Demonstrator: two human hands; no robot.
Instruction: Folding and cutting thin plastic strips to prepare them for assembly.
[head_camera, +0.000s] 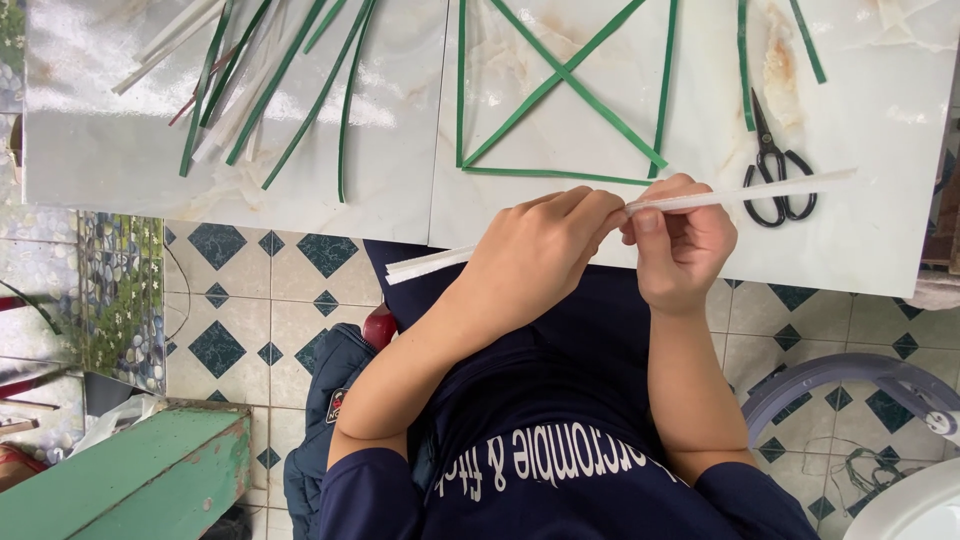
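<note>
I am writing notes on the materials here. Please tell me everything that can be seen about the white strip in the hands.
The white strip is long, thin and flat, plastic-looking, perhaps several layers stacked at its left end. It lies almost level, rising slightly to the right, at the near edge of the white table. The left hand and right hand pinch it near its middle. Its left end juts past the left hand over the dark shirt; its right end crosses above the black scissors.

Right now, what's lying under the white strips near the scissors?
The white strips cross over the black scissors, covering part of the handle loops. The marble tabletop shows below. Both hands' fingers hide the strips' middle.
</note>
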